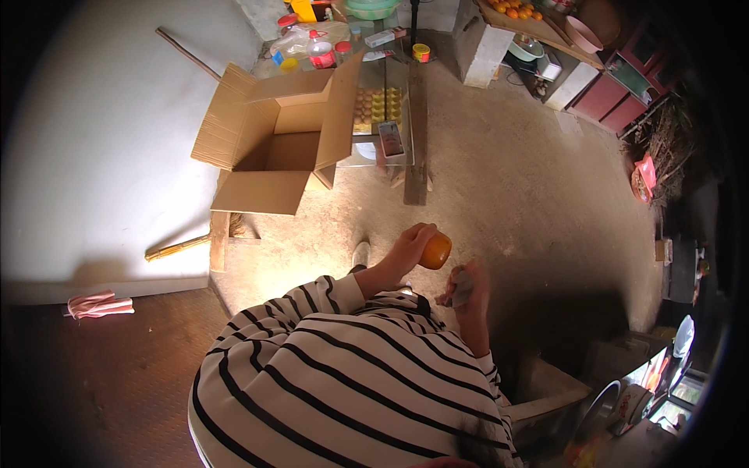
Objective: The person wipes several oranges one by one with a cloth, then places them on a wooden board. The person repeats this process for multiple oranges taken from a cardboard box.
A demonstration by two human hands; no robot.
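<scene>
My left hand (404,251) is wrapped around an orange jar (436,251), which is tilted in front of my body. What fills the jar cannot be made out. Just to the right and a little lower, my right hand (478,286) is blurred. It grips a crumpled greyish cloth (462,288), apart from the jar. Beyond my hands lies the bare concrete floor (503,193). A large cardboard box (292,140) with its flaps spread stands ahead on the left.
A glass-topped table (404,76) bears an egg tray (377,108), a phone (391,139) and a red-labelled bottle (321,51). A wooden bench (416,175) runs alongside. At lower right is a stone sink (550,398); a straw broom (178,247) leans on the left.
</scene>
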